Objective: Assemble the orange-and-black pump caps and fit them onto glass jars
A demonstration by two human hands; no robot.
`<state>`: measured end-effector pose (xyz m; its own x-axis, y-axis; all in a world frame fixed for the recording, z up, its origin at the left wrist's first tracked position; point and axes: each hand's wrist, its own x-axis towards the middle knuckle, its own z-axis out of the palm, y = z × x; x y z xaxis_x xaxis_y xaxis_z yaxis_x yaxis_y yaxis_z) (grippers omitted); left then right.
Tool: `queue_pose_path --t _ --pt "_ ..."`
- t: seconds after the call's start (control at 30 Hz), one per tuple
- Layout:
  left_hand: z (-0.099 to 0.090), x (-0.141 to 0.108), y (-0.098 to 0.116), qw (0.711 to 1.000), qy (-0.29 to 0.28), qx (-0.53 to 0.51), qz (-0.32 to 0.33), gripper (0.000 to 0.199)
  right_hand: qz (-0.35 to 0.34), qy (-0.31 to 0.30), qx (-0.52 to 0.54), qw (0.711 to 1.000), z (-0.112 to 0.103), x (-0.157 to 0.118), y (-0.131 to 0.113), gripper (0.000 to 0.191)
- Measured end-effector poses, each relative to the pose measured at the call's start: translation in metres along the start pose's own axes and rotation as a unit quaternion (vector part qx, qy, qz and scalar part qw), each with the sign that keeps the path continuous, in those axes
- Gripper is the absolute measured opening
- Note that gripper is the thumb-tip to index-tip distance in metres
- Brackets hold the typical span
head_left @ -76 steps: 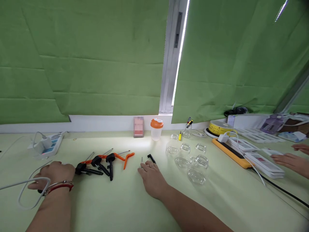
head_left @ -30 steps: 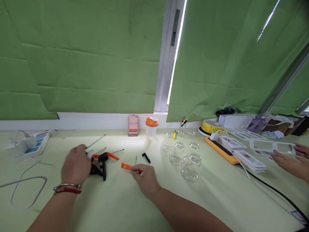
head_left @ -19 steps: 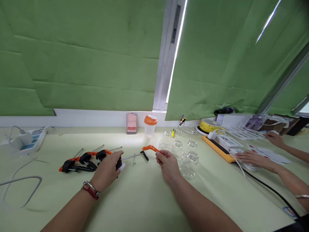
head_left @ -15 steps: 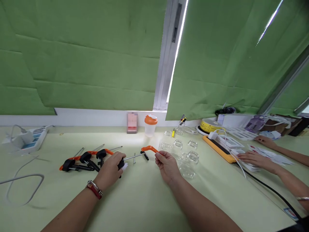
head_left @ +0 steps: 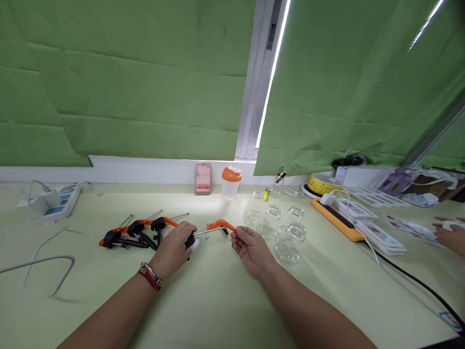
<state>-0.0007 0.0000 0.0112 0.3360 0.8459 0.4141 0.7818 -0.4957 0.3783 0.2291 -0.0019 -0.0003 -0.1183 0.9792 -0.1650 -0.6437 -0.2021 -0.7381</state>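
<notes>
My left hand [head_left: 175,247] is closed around a black knob-like part [head_left: 189,240] with a thin metal rod [head_left: 209,231] sticking out to the right. A small white bit shows under those fingers. My right hand [head_left: 254,249] pinches one end of an orange bent arm [head_left: 222,223]. In view the rod's tip overlaps the arm; whether they touch I cannot tell. Behind them on the table are a small metal pin [head_left: 207,236] and a short black piece [head_left: 225,231], partly hidden. To the left lie several orange arms with black round caps [head_left: 135,228], black handles and metal rods.
Several clear glass jars [head_left: 286,252] stand right of my hands. Behind are an orange-lidded cup [head_left: 231,184] and a phone [head_left: 203,178]. An orange-black power strip [head_left: 336,220] with cables lies to the right, near another person's hand [head_left: 450,235]. White cables [head_left: 43,264] curl at left.
The view has shifted slightly. The rod in my left hand now overlaps the orange arm, where before its tip pointed at the black piece. The other person's hands have moved right.
</notes>
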Motion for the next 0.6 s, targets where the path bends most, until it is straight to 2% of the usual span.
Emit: queue_pose_path --t 0.2,0.33,0.47,0.6 --pt "-0.0026 0.0002 0.0005 1.0 0.001 0.004 0.007 0.013 0.017 -0.012 0.023 1.0 0.0015 -0.0028 -0.0052 0.02" --pt "-0.0026 -0.0005 -0.0011 1.0 -0.014 0.01 0.016 0.023 0.029 -0.046 0.034 0.998 0.0028 -0.0075 -0.0061 0.019" --pt "-0.0029 -0.0017 -0.0021 0.999 -0.017 0.017 0.029 0.032 0.041 -0.044 0.031 0.998 0.0041 -0.0093 -0.0064 0.022" --pt "-0.0048 -0.0028 0.0006 1.0 -0.006 0.01 0.025 0.03 0.043 -0.049 0.026 0.998 0.0047 -0.0082 -0.0051 0.024"
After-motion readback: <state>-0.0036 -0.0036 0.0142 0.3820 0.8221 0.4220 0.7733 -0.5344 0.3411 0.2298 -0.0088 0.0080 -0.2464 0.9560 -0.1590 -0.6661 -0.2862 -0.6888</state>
